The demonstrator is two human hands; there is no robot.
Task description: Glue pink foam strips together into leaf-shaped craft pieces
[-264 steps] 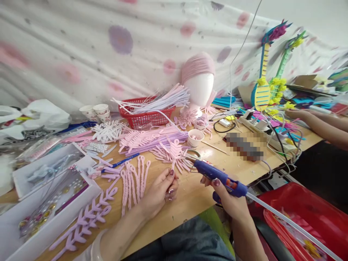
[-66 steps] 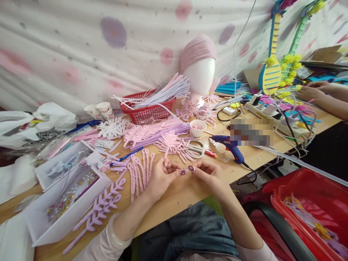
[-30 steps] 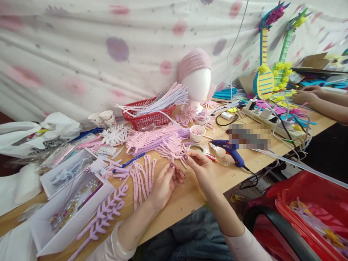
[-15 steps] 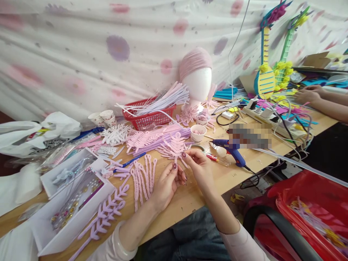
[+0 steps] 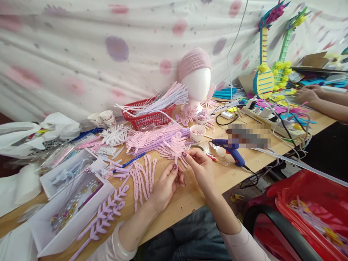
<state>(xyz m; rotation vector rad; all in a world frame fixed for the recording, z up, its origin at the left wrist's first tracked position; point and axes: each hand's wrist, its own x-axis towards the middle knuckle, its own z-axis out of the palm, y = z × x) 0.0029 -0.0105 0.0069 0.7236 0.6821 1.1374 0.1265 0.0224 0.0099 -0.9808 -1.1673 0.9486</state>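
Observation:
A pink pipe-cleaner leaf sprig (image 5: 177,144) stands upright above the table, its looped leaves layered up to a round tip. My left hand (image 5: 168,185) pinches its short stem between thumb and forefinger. My right hand (image 5: 201,168) is closed in a pinch at the lower right of the sprig; what lies between those fingertips is hidden. Behind the sprig lies a heap of pink and lilac pipe-cleaner pieces (image 5: 144,139). Left of my hands are twisted pink loops (image 5: 141,181) and lilac leaf branches (image 5: 104,214).
A blue glue gun (image 5: 231,152) lies right of my hands, near a white paper cup (image 5: 197,133). Behind are a red basket (image 5: 152,119) of pipe cleaners and a white foam head (image 5: 199,81). White boxes (image 5: 43,232) hold beads. Another person's hands (image 5: 308,95) rest far right.
The whole view has shifted very slightly. Both hands keep the same hold around the sprig, with only a tiny movement of the right fingers.

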